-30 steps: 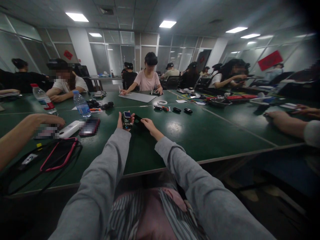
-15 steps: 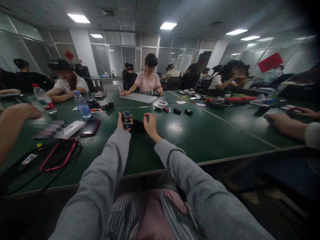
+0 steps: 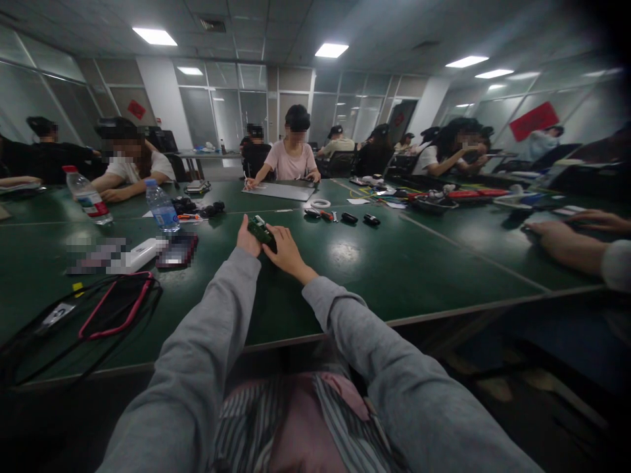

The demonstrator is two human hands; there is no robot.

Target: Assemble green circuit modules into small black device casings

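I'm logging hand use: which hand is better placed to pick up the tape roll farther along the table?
Probably the right hand: it lies nearer the tape roll, up and right. The left hand cradles the circuit board.

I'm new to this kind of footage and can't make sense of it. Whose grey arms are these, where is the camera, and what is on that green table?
The camera sits on a person's head and looks forward and down, so the two grey sleeves are that person's own arms. The left hand and the right hand meet over a small green circuit board, and both have a grip on it. They hold it just above the green table. On the left lie a water bottle, a white device and a pink-edged case. Farther back are a roll of tape and small dark tools. Other people sit around the table; another person's arm rests at the right.
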